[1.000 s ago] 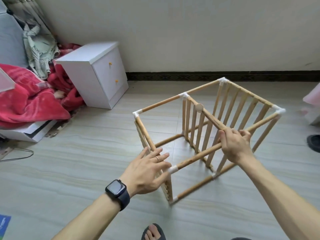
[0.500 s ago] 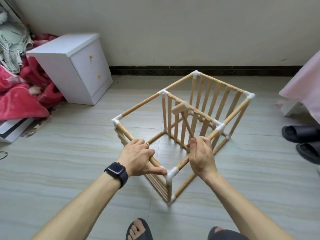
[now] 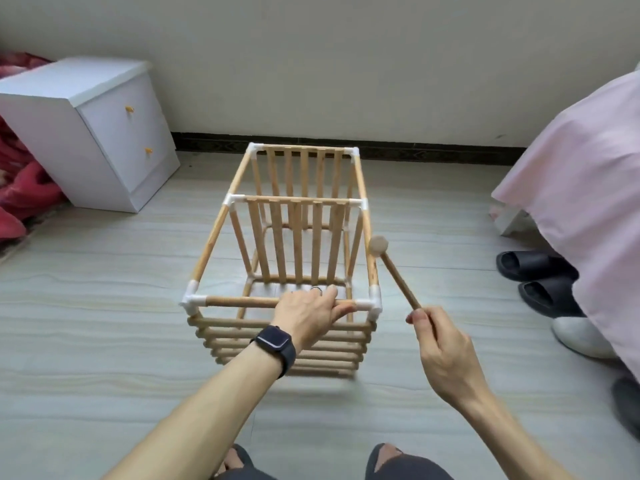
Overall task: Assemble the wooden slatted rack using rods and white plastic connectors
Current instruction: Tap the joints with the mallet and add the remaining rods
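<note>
The wooden slatted rack (image 3: 221, 233) stands upright on the floor, its rods joined by white plastic connectors (image 3: 192, 301) at the corners. Slatted panels fill its near, middle and far sides. My left hand (image 3: 308, 311), with a watch on the wrist, grips the near top rod (image 3: 239, 301) toward its right end. My right hand (image 3: 438, 344) holds a small wooden mallet (image 3: 394, 273) by the end of its handle. The mallet's round head hangs just right of the rack's right top rod, apart from it.
A white two-drawer cabinet (image 3: 86, 133) stands at the back left beside red bedding (image 3: 24, 192). A pink sheet (image 3: 581, 188) hangs on the right, with dark slippers (image 3: 535, 268) and a white shoe (image 3: 581, 336) on the floor below. My feet show at the bottom edge.
The rack has turned so its long side runs straight away from me. My left hand shifted to the near top rod. My right hand drew the mallet out to the rack's right side.
</note>
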